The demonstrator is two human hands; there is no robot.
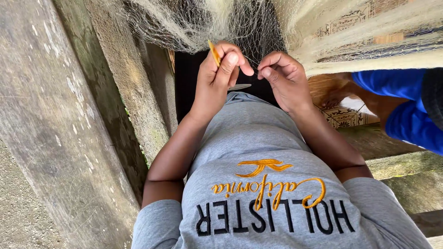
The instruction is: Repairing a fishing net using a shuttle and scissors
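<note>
Left hand (217,78): closed around a slim yellow netting needle (213,53), held between thumb and fingers with its tip pointing up into the pale fishing net (194,23). A thin grey blade-like tool (240,86) protrudes beneath this hand. Right hand (286,78): fingers pinched narrow on a fine strand of the net mesh, just beside the left hand. The net hangs above both hands, in front of a grey shirt (258,138). A blue-sleeved person (406,106) sits nearby.

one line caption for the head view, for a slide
Left hand holds a yellow netting needle, right hand pinches the fishing net.
</note>
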